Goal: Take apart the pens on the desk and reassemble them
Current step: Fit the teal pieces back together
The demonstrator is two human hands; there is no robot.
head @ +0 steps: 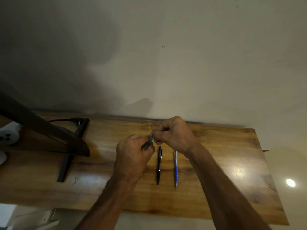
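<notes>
Both my hands meet above the middle of the wooden desk (224,163) on a green pen (149,143). My left hand (132,156) is closed around its green barrel. My right hand (174,135) pinches the pale, clear end piece (151,133) at the barrel's upper end. Most of the green pen is hidden by my fingers. A black pen (159,165) lies lengthwise on the desk just below my hands. Right of it, parallel, lies a blue and silver pen (176,169). Both look whole.
A dark monitor (41,128) on a black stand (66,165) fills the desk's left part, with a cable plugged in behind it. A white object (8,135) sits at the far left. The wall runs directly behind the desk. The desk's front edge is close below the pens.
</notes>
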